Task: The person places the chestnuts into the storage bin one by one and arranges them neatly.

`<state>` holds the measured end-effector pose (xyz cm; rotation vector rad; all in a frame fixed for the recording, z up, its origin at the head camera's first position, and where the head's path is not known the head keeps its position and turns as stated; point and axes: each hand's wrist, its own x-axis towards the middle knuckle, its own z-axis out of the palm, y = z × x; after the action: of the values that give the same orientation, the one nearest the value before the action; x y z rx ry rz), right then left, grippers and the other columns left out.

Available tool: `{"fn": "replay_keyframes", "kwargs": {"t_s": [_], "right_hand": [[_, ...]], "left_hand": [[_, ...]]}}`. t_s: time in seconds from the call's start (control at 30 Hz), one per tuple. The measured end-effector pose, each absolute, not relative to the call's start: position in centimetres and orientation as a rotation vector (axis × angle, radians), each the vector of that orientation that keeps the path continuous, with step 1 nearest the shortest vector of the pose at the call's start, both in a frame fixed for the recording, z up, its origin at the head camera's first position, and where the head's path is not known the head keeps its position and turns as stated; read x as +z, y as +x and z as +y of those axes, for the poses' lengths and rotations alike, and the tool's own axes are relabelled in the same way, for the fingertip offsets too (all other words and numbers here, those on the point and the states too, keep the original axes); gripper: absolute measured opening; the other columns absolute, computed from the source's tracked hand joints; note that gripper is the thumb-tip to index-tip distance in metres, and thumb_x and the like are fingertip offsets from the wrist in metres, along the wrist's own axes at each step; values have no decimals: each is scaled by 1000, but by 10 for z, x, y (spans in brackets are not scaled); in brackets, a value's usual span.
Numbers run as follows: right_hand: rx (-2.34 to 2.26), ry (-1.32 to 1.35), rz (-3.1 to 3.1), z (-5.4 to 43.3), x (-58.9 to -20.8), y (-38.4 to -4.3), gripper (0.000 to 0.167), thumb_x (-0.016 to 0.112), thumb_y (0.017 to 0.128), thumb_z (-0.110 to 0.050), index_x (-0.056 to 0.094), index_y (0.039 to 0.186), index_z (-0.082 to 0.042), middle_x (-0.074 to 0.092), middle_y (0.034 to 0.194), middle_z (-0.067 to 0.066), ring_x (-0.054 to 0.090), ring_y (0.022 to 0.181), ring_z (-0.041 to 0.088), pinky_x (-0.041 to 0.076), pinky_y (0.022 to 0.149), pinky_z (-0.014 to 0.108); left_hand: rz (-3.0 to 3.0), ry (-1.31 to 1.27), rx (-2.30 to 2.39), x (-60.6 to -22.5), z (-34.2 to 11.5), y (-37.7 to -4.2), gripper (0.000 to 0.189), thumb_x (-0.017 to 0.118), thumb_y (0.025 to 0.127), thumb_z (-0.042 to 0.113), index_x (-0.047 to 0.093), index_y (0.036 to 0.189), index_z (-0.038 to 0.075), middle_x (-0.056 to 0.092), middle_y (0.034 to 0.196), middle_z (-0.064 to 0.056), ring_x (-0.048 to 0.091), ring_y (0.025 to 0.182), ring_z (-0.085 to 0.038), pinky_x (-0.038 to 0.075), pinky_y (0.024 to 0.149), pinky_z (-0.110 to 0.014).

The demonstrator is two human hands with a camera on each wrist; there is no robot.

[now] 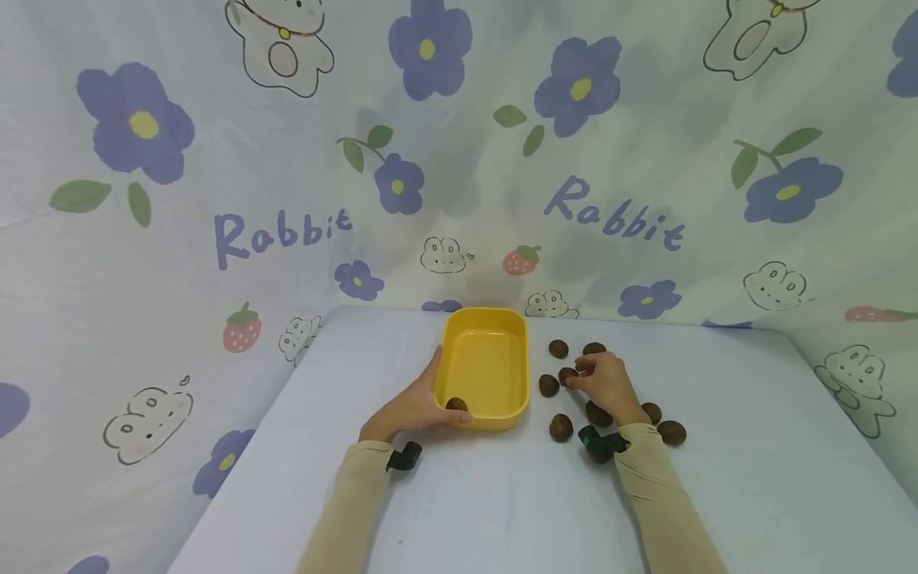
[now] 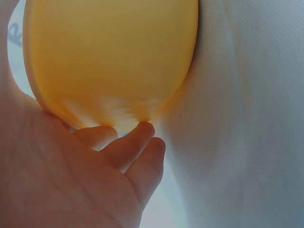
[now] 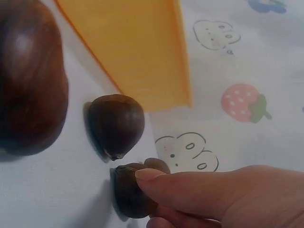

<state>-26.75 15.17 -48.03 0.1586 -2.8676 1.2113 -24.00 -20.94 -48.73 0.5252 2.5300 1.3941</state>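
Note:
A yellow rectangular plastic tub (image 1: 491,367) stands near the back of the table, with one chestnut (image 1: 456,404) inside at its near-left corner. My left hand (image 1: 410,408) holds the tub at that corner, thumb over the near rim and fingers along the left wall. In the left wrist view, fingertips (image 2: 144,127) touch the tub's outer side. Right of the tub, my right hand (image 1: 606,384) pinches a chestnut (image 3: 129,192) low at the tabletop, the thumb lying on its top. A further chestnut (image 3: 116,124) sits beside the pinched one.
Several loose chestnuts lie around and under the right hand, among them one at the back (image 1: 558,348), one in front (image 1: 561,427) and one at the far right (image 1: 672,433). A printed curtain (image 1: 459,199) rises behind the white table (image 1: 502,510).

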Motion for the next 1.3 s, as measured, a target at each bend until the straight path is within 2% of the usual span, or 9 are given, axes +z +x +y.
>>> {"fn": "replay_keyframes", "kwargs": {"t_s": [0.2,0.33,0.57,0.73,0.87,1.0,1.1,1.3], "right_hand": [[1133,173,-2899,150,-485,-269,39,80,86,-10,71,119,9,75,110,25,72,98,34,62,79,42],[1102,194,-2906,149,-487,-269,36,80,85,-8,73,117,8,76,108,24,73,94,32,62,74,39],[1098,220,-2896,147,-489,-270,21,80,84,-7,77,103,2,74,86,12,61,71,19,50,61,27],[1083,227,-2904,146,-488,-270,18,80,84,-9,78,100,1,68,75,6,54,62,15,45,55,25],[1060,227,-2907,148,-484,-270,24,81,84,-12,78,104,1,71,80,8,58,66,18,47,56,27],[1107,233,-2880,151,-478,-268,34,81,85,-14,75,112,4,76,99,17,71,81,25,58,65,32],[1197,231,-2862,151,-473,-267,38,81,86,-15,73,117,6,75,109,21,74,93,30,63,74,36],[1322,228,-2830,146,-460,-263,39,82,87,-18,74,120,1,75,113,18,73,100,30,63,83,39]], "left_hand": [[2523,524,1395,-486,-208,-240,143,95,68,49,-7,167,32,19,173,3,44,137,-19,30,126,-56],[2511,518,1402,-486,-207,-239,143,95,68,50,-7,166,33,22,171,4,45,136,-18,32,125,-56],[2495,528,1429,-488,-207,-239,142,95,67,49,-5,166,33,26,169,4,46,133,-19,33,124,-57],[2508,512,1417,-487,-208,-238,142,95,68,50,-6,167,33,25,170,5,46,132,-18,33,124,-56],[2509,508,1420,-487,-208,-237,141,95,68,48,-5,166,34,25,170,6,46,131,-18,33,124,-55],[2506,497,1421,-486,-208,-236,142,96,68,49,-5,166,34,25,169,6,47,130,-18,34,124,-54],[2508,485,1415,-485,-208,-236,143,96,67,49,-6,166,35,25,169,7,47,131,-18,34,124,-54],[2514,470,1407,-485,-208,-236,144,95,66,51,-7,166,35,23,171,7,46,131,-17,33,125,-54]]}}
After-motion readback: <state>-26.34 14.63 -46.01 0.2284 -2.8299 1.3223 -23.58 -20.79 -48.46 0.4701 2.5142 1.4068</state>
